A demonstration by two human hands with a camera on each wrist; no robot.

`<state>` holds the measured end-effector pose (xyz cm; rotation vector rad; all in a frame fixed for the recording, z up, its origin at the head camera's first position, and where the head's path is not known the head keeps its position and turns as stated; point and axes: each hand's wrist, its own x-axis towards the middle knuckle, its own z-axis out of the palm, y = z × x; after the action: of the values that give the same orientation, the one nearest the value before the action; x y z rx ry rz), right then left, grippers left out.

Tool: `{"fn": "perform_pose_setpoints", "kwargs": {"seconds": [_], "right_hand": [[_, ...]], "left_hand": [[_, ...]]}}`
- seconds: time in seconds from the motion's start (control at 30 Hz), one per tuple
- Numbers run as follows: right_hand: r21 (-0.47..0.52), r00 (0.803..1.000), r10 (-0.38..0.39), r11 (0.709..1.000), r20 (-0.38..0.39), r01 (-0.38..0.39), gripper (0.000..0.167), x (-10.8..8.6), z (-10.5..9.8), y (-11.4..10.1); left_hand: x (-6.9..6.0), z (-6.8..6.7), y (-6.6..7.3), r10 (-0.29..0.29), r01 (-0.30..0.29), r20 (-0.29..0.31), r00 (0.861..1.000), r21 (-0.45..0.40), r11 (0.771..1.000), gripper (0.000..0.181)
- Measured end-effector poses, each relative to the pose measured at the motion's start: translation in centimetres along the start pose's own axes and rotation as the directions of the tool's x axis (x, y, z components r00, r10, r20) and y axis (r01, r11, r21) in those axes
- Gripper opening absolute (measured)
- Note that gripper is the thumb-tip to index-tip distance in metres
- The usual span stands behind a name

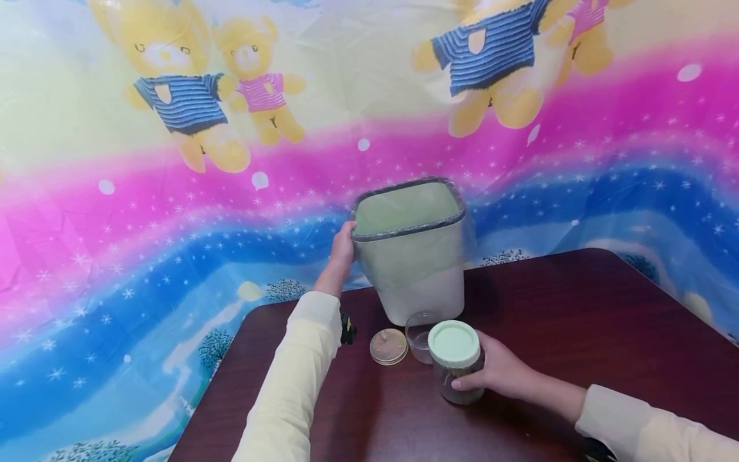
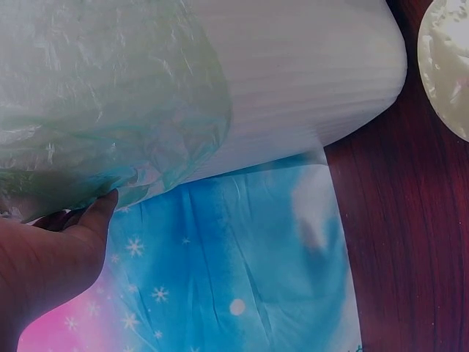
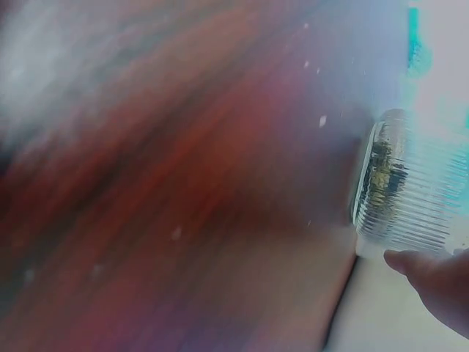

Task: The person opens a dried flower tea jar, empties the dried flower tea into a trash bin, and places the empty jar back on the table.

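A white bin (image 1: 427,292) with a pale green bag liner stands at the table's far edge. My left hand (image 1: 343,247) grips its left rim; in the left wrist view the thumb of that hand (image 2: 66,257) presses the liner (image 2: 110,95). My right hand (image 1: 499,369) holds a clear jar (image 1: 456,385) with a light green lid (image 1: 453,344), in front of the bin. The right wrist view shows the thumb of that hand (image 3: 432,282) against the ribbed jar (image 3: 410,191), which has dark contents.
Left of the jar lie a round gold-coloured lid or tin (image 1: 389,347) and a clear round container (image 1: 419,333), near the bin's base. The dark red table (image 1: 554,321) meets a printed cloth backdrop (image 1: 323,160) behind.
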<state>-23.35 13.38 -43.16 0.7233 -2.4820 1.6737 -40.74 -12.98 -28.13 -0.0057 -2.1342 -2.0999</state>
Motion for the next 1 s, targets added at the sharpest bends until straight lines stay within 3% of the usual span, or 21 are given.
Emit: {"fn": "perform_pose_setpoints", "kwargs": {"seconds": [0.3,0.63,0.87,1.0], "right_hand": [[0.047,0.998,-0.034,0.998,0.052,0.032,0.085,0.3,1.4,-0.2],[0.078,0.996,-0.024,0.997,0.082,0.018,0.084,0.6,2.9,-0.7],[0.082,0.996,-0.039,0.996,0.075,0.032,0.083,0.9,3.5,-0.6],[0.086,0.995,-0.038,0.996,0.09,0.03,0.084,1.1,3.6,-0.2]], "left_hand": [[0.1,0.0,0.0,-0.007,0.007,-0.003,1.0,-0.004,1.0,0.052],[0.1,0.0,0.0,-0.004,0.004,-0.019,1.0,-0.027,1.0,0.029],[0.1,0.0,0.0,0.0,0.0,-0.001,1.0,-0.032,0.999,0.037],[0.1,-0.1,0.1,-0.009,0.009,0.007,1.0,-0.049,0.999,0.029]]}}
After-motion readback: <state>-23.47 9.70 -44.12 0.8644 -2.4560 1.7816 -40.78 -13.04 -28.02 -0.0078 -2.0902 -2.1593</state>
